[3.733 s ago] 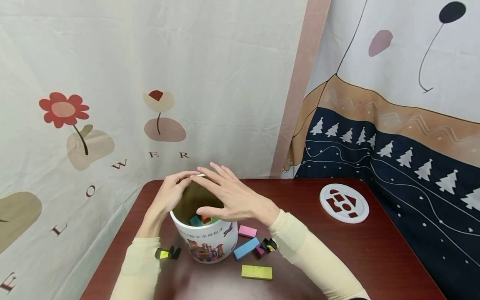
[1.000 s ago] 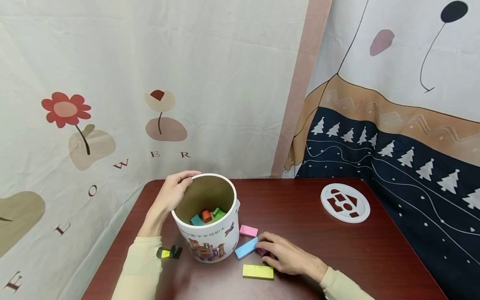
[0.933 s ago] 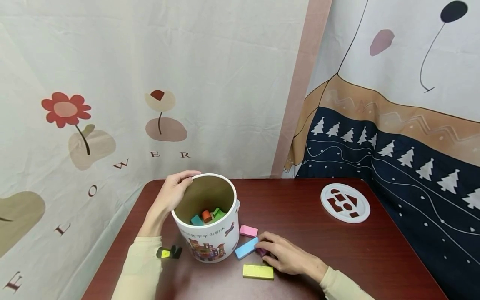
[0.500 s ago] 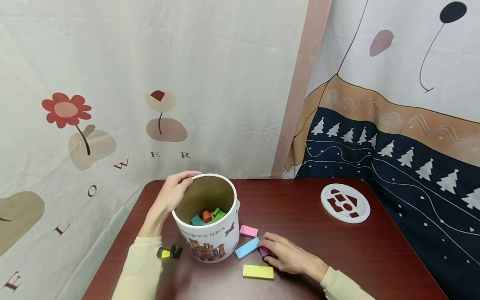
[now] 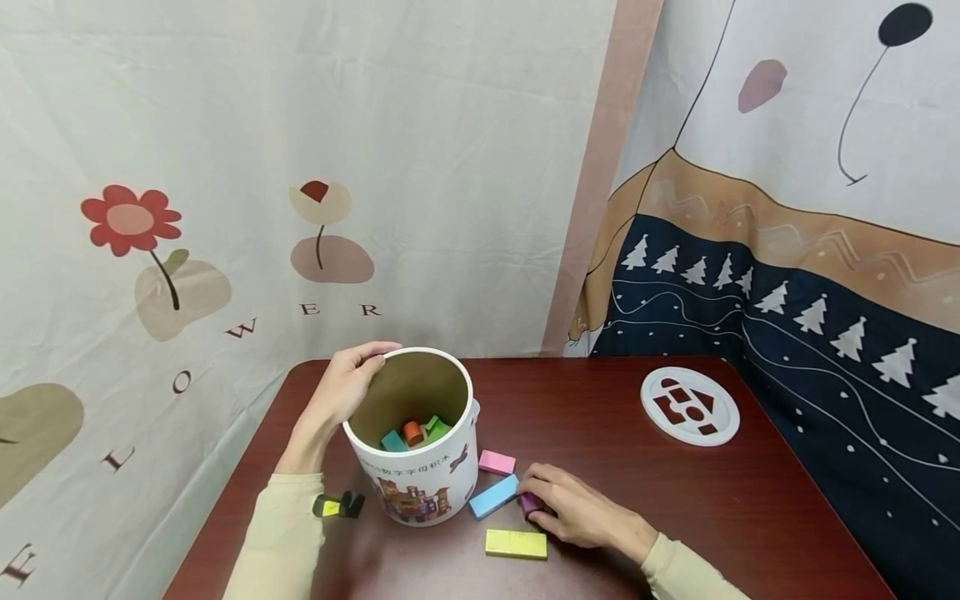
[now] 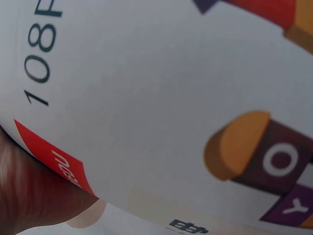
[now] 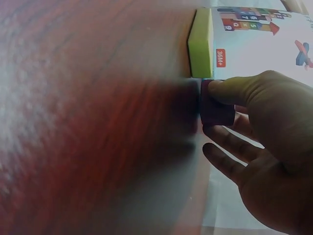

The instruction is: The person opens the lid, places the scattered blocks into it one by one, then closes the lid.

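A white printed bucket (image 5: 416, 487) stands on the table, with several colored blocks such as an orange cylinder (image 5: 412, 432) inside it. My left hand (image 5: 339, 392) grips its rim at the far left; the left wrist view shows mostly the bucket's printed wall (image 6: 127, 88) and part of the hand. Right of the bucket, my right hand (image 5: 581, 510) pinches a purple block (image 7: 216, 108) between thumb and fingers, and the block appears to be resting on the table. A blue block (image 5: 494, 497) lies just left of those fingertips.
A yellow block (image 5: 516, 544) lies in front of the blue one, and a pink block (image 5: 497, 462) behind it. Toward the back right of the dark red table (image 5: 600, 408) is a white round lid (image 5: 697, 433) with shaped holes. A patterned cloth hangs behind.
My right hand has come down from above the bucket to the purple block. Over the last second the block has shifted slightly right, away from the blue one. The left hand stays on the rim.
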A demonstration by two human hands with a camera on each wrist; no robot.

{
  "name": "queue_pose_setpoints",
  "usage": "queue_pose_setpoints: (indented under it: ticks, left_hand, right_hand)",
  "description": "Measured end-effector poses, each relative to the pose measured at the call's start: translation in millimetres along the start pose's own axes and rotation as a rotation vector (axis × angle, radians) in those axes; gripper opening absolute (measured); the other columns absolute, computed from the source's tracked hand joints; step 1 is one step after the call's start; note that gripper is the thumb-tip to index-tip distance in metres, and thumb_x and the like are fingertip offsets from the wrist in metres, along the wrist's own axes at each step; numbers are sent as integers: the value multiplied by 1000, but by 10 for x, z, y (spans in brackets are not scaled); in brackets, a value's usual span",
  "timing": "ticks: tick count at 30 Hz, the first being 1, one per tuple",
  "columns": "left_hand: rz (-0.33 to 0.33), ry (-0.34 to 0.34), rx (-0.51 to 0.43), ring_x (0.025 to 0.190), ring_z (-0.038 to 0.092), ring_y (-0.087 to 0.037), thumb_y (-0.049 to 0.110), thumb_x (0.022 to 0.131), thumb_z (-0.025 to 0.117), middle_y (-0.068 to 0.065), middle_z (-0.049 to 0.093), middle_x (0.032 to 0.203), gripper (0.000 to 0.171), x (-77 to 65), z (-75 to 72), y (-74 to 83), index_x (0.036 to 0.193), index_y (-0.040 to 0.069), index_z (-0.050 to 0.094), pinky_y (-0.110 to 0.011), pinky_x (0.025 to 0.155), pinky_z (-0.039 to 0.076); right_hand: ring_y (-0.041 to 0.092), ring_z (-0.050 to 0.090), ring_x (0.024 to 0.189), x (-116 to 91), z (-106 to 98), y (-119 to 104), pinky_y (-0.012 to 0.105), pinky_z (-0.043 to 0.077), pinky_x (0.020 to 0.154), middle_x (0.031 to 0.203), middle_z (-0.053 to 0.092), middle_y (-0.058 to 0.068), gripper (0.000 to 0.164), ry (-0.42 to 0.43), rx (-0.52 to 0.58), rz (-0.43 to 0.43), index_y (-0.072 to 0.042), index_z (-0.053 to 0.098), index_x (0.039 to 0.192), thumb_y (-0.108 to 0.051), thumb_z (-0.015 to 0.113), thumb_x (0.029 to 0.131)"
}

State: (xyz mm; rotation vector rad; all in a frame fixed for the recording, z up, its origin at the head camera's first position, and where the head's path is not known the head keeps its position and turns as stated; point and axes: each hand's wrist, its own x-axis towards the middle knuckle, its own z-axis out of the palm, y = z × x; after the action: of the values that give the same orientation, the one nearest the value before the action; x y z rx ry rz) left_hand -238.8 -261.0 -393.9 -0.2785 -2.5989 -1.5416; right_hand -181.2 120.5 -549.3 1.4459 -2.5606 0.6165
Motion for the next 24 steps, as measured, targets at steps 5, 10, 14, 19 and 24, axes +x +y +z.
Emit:
queue_pose_setpoints:
  ticks: [5, 10, 14, 19, 24]
  left_hand:
    - [-4, -5, -10, 110, 63, -30, 14, 109, 47, -14, 68, 128, 33, 4, 0, -4, 133, 9, 69, -51, 93, 48]
    - [-8, -9, -15, 110, 63, -30, 15, 109, 47, -14, 68, 128, 34, 6, -2, -10, 133, 9, 69, -52, 94, 48]
    - [-9, -7, -8, 110, 63, -30, 15, 109, 46, -14, 68, 128, 34, 6, -7, -15, 133, 9, 69, -51, 94, 48]
    - [-11, -6, -3, 110, 63, -29, 15, 110, 46, -14, 68, 128, 34, 4, -8, -12, 133, 9, 69, -51, 94, 48]
    - [-13, -9, -8, 110, 63, -29, 15, 110, 46, -14, 68, 129, 34, 2, -7, -6, 134, 9, 69, -51, 94, 48]
  right_hand:
    - [4, 53, 100, 23, -110, 16, 25, 54, 85, 112, 59, -6, 28, 25, 15, 17, -11, 71, 118, -17, 77, 91]
    - [3, 52, 98, 103, -304, 20, 22, 55, 82, 112, 57, -8, 30, 29, 77, 65, -11, 71, 120, -16, 78, 91]
    - [2, 52, 98, 207, -489, 5, 21, 55, 82, 112, 57, -9, 30, 52, 92, 75, -14, 70, 120, -17, 78, 91]
    - [4, 53, 97, 351, -716, -11, 25, 57, 81, 111, 58, -5, 30, 115, 97, 24, -13, 68, 119, -14, 78, 90]
    - [5, 53, 97, 493, -912, -34, 27, 56, 81, 112, 59, -4, 31, 163, 106, -5, -11, 67, 119, -11, 77, 90]
